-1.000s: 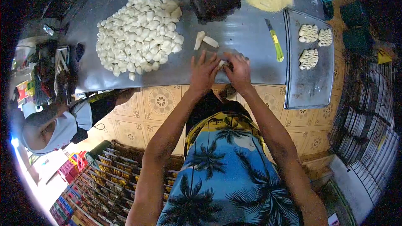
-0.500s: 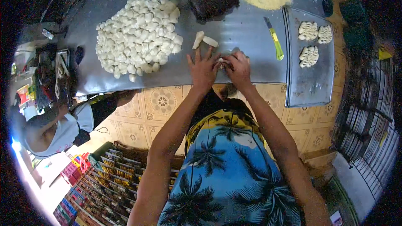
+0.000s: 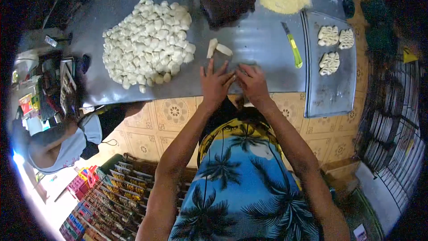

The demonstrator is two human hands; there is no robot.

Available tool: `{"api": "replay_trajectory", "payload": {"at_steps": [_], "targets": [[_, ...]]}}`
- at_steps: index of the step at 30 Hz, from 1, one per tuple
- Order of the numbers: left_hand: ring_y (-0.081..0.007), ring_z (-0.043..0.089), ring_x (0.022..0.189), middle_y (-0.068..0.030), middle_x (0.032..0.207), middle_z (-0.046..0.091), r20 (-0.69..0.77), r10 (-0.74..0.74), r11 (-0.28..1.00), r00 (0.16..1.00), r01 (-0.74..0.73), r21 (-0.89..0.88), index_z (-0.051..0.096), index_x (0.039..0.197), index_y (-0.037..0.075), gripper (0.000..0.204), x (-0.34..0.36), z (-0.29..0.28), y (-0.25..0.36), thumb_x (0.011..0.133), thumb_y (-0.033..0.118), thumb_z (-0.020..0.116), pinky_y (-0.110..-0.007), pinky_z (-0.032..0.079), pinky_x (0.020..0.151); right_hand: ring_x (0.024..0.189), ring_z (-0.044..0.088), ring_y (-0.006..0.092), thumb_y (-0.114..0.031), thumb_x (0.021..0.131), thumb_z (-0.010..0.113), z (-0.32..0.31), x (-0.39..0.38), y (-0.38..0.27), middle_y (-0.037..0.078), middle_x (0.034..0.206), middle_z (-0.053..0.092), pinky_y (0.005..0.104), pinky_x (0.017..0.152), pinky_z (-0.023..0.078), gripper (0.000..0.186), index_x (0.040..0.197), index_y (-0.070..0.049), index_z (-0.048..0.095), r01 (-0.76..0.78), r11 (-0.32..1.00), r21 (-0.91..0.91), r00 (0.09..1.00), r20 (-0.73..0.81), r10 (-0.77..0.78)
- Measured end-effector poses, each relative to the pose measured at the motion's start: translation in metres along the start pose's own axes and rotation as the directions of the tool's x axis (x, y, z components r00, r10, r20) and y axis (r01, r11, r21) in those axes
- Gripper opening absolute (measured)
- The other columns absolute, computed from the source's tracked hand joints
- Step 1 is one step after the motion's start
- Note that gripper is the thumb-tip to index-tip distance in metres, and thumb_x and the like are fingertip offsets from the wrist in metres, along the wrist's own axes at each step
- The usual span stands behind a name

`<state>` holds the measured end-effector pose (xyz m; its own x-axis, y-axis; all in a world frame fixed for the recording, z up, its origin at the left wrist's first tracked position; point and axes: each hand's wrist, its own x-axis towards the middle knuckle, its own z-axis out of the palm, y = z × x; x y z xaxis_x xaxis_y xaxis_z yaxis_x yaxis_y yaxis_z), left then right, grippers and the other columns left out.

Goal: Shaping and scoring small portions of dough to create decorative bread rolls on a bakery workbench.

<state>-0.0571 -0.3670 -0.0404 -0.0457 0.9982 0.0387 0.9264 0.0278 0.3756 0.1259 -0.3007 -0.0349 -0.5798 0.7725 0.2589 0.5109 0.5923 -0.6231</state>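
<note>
At the centre of the frame the left hand (image 3: 217, 84) lies palm down with fingers spread flat, and the right hand (image 3: 252, 83) meets it fingertip to fingertip, fingers bent; whether dough sits under them cannot be told. Two dough sticks (image 3: 217, 48) lie just above on the steel table (image 3: 258, 44). A dough-piece heap (image 3: 147, 44) fills the upper left, and a green-handled knife (image 3: 292, 50) lies right.

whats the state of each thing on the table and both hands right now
left hand: palm down, fingers spread flat on table
right hand: palm down beside it, fingertips meeting the left
dough pieces: heaped, unshaped
two dough strips: lying loose, touching
shaped dough: three pieces on tray
green-handled knife: lying flat, unheld
</note>
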Motion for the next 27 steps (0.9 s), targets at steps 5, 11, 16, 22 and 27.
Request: {"api": "replay_trajectory", "payload": {"at_steps": [5,11,16,22,27], "targets": [[-0.0404,0.043,0.146,-0.0056,0.148,0.061,-0.042,-0.010,0.986,0.999,0.003,-0.166,0.073,0.130,0.019,0.035,-0.001,-0.013,-0.010,0.096,0.029,0.073,-0.065,0.027,0.119,0.100,0.066,0.0351,-0.006,0.082,0.071,-0.003,-0.009,-0.009,0.013,0.109,0.070,0.0483,0.089,0.053,0.024,0.106,-0.004,0.072,0.120,0.992,-0.025,0.992,-0.039,-0.121],[-0.0427,0.062,0.111,-0.0222,0.119,0.066,-0.214,-0.271,0.908,0.938,0.176,-0.379,0.066,0.129,0.005,0.038,0.060,-0.017,-0.045,0.095,0.020,0.072,-0.050,0.050,0.093,0.096,0.066,0.0340,-0.003,0.088,0.076,0.009,0.044,0.006,0.012,0.108,0.071,0.0423,0.081,0.054,0.023,0.111,-0.002,0.072,-0.260,0.956,0.137,0.938,-0.200,0.284],[-0.0408,0.065,0.100,-0.0218,0.107,0.067,-0.069,-0.234,0.861,0.970,0.174,-0.478,0.066,0.119,0.002,0.028,0.087,-0.034,-0.059,0.094,0.012,0.073,-0.049,0.052,0.085,0.087,0.067,0.0328,-0.004,0.090,0.076,0.025,0.087,0.016,0.016,0.098,0.068,0.0405,0.076,0.055,0.013,0.102,0.001,0.073,-0.228,0.954,0.195,0.952,-0.163,0.261],[-0.0253,0.071,0.102,-0.0167,0.112,0.072,0.366,-0.408,0.392,0.836,0.523,-0.757,0.066,0.123,0.000,0.032,0.044,-0.052,-0.057,0.092,0.004,0.074,-0.036,0.056,0.087,0.092,0.066,0.0354,-0.010,0.089,0.078,0.012,0.118,0.038,0.016,0.105,0.069,0.0411,0.080,0.055,0.026,0.114,-0.002,0.075,-0.254,0.966,0.055,0.923,-0.284,0.259],[-0.0173,0.070,0.094,-0.0094,0.107,0.074,0.456,-0.346,0.461,0.820,0.572,-0.678,0.064,0.133,0.000,0.039,0.026,-0.038,-0.062,0.098,0.013,0.074,-0.034,0.058,0.086,0.097,0.064,0.0361,-0.014,0.089,0.078,0.021,0.173,0.060,0.015,0.106,0.070,0.0445,0.083,0.054,0.028,0.115,-0.003,0.076,-0.187,0.969,-0.158,0.935,-0.331,0.127]]}}
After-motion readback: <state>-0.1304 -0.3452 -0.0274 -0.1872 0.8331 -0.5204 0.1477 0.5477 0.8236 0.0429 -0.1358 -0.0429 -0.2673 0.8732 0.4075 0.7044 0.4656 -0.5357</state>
